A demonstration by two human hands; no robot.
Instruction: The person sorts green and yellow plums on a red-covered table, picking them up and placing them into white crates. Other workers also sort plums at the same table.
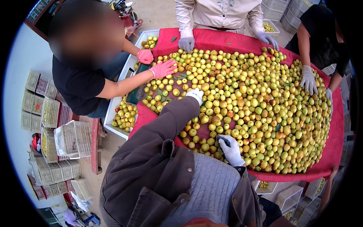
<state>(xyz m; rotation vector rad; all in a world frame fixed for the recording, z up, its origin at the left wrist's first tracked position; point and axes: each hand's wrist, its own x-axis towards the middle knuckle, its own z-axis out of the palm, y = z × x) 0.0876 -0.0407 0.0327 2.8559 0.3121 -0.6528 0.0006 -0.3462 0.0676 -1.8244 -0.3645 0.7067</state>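
Observation:
A wide heap of yellow-green fruits with reddish-brown patches, which look like jujubes (pixel 272 113), covers a sloping table lined with red cloth (pixel 326 159). My left hand (pixel 195 95), in a white glove, reaches across to the heap's left part and touches fruits there; its fingers are partly hidden. Closer to my body, my right hand (pixel 231 150) bends down over fruits at the near edge. That white glove shows a dark palm side. Whether either hand holds a fruit cannot be made out. A bare strip of cloth (pixel 202 132) shows between my hands.
A co-worker's pink-gloved hand (pixel 163 69) reaches in from the left beside a white sorting trough (pixel 120 85). Grey-gloved hands of others rest at the far edge (pixel 186 44) and right side (pixel 309 79). Plastic crates (pixel 72 139) stack at left. Green leaves (pixel 181 76) lie among fruits.

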